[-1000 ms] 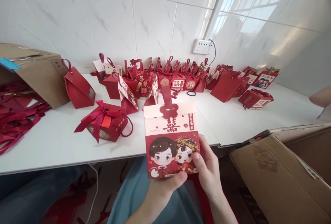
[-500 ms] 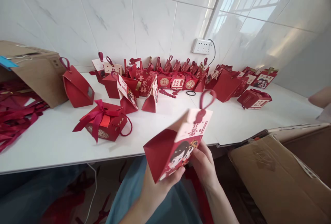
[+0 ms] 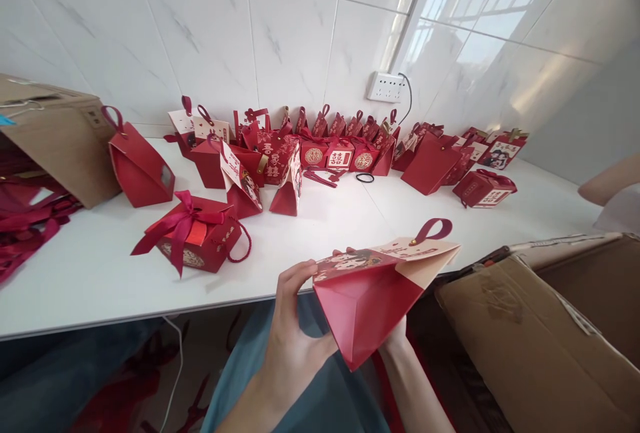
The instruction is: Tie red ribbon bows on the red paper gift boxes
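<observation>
Red-and-cream gift box (image 3: 370,299) is held up in both hands over the lap, nr the front edge of the white table (image 3: 125,296), tipped on its side w/ a plain red triangular side turned to the camera. Cartoon-print face is angled up; maroon ribbon loop (image 3: 435,226) is pointed up & to the R. Base end is gripped by the left hand (image 3: 290,313), fingers up at the top edge, thumb by the lower corner. Right hand (image 3: 397,339) is mostly hidden behind/under the box; its finger position can't be told.

On the table, to the L, a bow-tied box (image 3: 210,256) w/ twisted cord handle (image 3: 245,246) is seen; behind it a tall red box (image 3: 137,166) is stood upright. Two cartoon-print boxes (image 3: 240,186) are placed nr the middle, slightly apart. More red boxes are lined up along the tiled wall (image 3: 200,33), w/ a black ring (image 3: 365,178) left just in front. Heap of red ribbons (image 3: 30,233) is piled by the L cardboard carton (image 3: 75,146); another carton (image 3: 540,333) is set at lower R. Socket strip (image 3: 385,88) is mounted on the wall; another person's arm (image 3: 610,176) is partly seen at far R
</observation>
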The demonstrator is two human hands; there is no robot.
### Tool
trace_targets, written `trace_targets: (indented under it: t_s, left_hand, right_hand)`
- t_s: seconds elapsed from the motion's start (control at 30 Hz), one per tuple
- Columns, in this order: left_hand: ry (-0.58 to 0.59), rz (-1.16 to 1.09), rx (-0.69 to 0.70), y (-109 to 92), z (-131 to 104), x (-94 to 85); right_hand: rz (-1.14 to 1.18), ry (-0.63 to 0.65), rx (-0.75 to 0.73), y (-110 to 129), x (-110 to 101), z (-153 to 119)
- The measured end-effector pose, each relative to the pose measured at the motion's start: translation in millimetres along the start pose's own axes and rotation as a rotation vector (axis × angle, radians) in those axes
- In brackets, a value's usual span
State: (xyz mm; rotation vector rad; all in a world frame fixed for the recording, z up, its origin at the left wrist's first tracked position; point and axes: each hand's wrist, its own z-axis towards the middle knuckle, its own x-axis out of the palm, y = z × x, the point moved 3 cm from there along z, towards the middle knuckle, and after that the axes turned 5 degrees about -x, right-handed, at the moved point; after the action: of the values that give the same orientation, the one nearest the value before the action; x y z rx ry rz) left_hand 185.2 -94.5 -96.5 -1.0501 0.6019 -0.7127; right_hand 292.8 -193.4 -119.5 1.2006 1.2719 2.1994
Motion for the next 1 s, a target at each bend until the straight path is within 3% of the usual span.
trace_targets:
  t_s: [0.17, 0.27, 0.47, 0.6, 0.77, 0.87, 1.0]
  left_hand:
    - [-0.019, 0.016, 0.012, 1, -1, 0.4]
    - [-0.021, -0.054, -0.066, 2, -1, 1.5]
    - [-0.031, -0.144, -0.281, 1, -1, 2.8]
    - [-0.039, -0.319, -0.424, 1, 0, 5.9]
    - [-0.011, -0.43, -0.467, 5, 5, 9.3]
    - [0.034, -0.484, -0.464, 13, 5, 9.4]
    - [0.182, -0.52, -0.485, 25, 1, 10.7]
  right_hand:
    - [0.187, 0.01, 0.119, -4, -2, -2]
    - [0.225, 0.021, 0.144, -5, -4, -3]
    - [0.106, 0.03, 0.059, -2, -5, -4]
    - [0.039, -0.007, 0.005, -7, -10, -6]
    - [0.002, -0.022, -0.054, -6, -12, -8]
    - [-0.062, -0.008, -0.06, 0, -9, -7]
    - [-0.118, 0.047, -0.077, 8, -3, -7]
